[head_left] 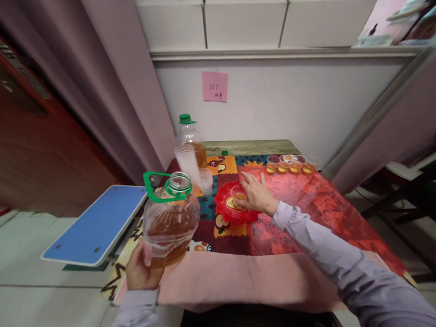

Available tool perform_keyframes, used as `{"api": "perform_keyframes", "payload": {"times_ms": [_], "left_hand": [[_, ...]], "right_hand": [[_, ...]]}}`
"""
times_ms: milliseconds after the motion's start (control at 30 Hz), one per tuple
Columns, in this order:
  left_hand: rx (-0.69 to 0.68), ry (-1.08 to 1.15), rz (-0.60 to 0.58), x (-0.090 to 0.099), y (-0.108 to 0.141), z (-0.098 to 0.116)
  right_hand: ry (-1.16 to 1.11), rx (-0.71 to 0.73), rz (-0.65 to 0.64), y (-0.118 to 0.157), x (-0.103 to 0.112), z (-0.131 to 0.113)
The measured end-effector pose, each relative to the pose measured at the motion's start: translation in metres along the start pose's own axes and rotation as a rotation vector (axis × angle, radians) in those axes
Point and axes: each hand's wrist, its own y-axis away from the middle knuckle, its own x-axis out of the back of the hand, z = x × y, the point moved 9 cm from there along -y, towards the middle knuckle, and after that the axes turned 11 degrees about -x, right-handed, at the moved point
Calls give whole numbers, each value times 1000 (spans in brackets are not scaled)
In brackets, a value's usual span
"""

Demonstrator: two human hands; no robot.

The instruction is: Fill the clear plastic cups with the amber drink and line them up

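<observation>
My left hand (141,268) is wrapped round the lower side of a large clear plastic jug (172,224) of amber liquid. The jug has no cap on its mouth, and a green carry handle sits round its neck. My right hand (256,191) reaches over a red scalloped plate (225,214), its fingers spread. Beside its thumb and fingers is a small clear plastic cup (238,195) with some amber liquid, standing on the plate. The hand covers part of the cup; whether it touches the cup is hard to make out.
Behind the jug stand a capped jug (197,145) and stacks of clear cups (185,159). Several cups of amber liquid (289,164) line the table's back right. A green cap (224,153) lies at the back. Pink cloth (249,275) covers the front edge; a blue board (96,223) is left.
</observation>
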Motion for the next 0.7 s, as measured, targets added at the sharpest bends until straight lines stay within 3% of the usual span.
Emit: {"api": "perform_keyframes", "payload": {"times_ms": [267, 467, 567, 700], "left_hand": [[53, -28, 66, -2, 4, 2], [54, -100, 114, 4, 6, 2], [49, -130, 80, 3, 6, 3], [63, -156, 107, 5, 7, 3]], "right_hand": [[-179, 13, -27, -11, -2, 7], [-244, 9, 15, -31, 37, 17], [-206, -31, 76, -53, 59, 38], [-132, -171, 107, -89, 69, 86]]}}
